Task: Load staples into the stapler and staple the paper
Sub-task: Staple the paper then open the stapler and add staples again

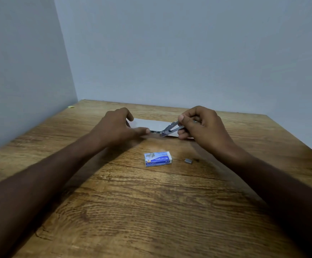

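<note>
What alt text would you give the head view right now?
Right hand holds an opened metal stapler over white paper on a wooden table; left hand touches its front end. A staple box and loose staple strip lie nearer.

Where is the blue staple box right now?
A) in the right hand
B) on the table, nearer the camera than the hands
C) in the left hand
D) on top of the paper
B: the staple box lies on the table, nearer the camera than the paper.

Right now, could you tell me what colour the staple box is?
Blue and white box, head view.
</note>
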